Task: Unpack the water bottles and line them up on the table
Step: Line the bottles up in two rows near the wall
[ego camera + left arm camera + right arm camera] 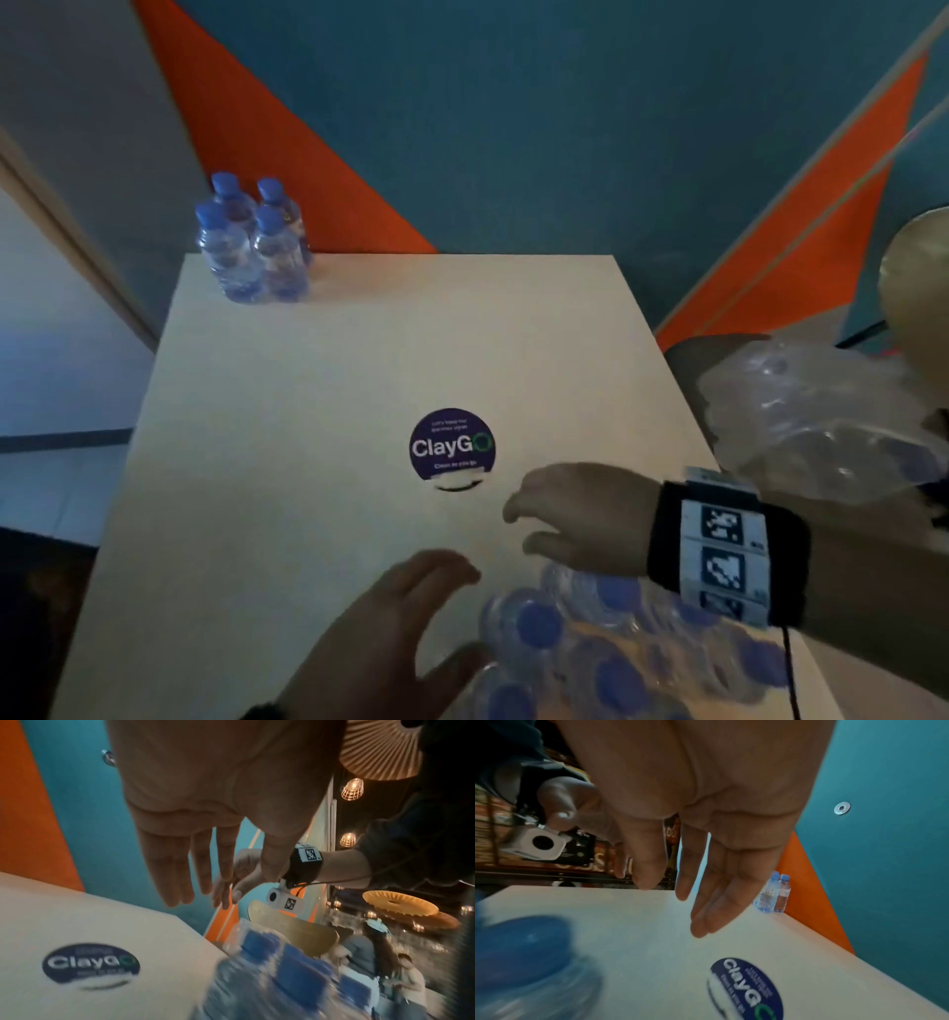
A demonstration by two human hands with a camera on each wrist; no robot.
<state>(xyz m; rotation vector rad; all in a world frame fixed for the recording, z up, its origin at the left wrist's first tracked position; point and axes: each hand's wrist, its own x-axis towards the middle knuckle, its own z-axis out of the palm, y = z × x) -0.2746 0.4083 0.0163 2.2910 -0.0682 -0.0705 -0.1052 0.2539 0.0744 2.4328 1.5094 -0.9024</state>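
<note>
Bottles: 4 (251,241) at table (308,390) far-left corner (pack (616,658) near edge), both hands (395,616) released.

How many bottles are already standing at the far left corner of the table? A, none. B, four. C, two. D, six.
B: the head view shows four blue-capped bottles standing upright in a tight cluster at the far left corner of the table, apart from the wrapped pack near the hands.
</note>
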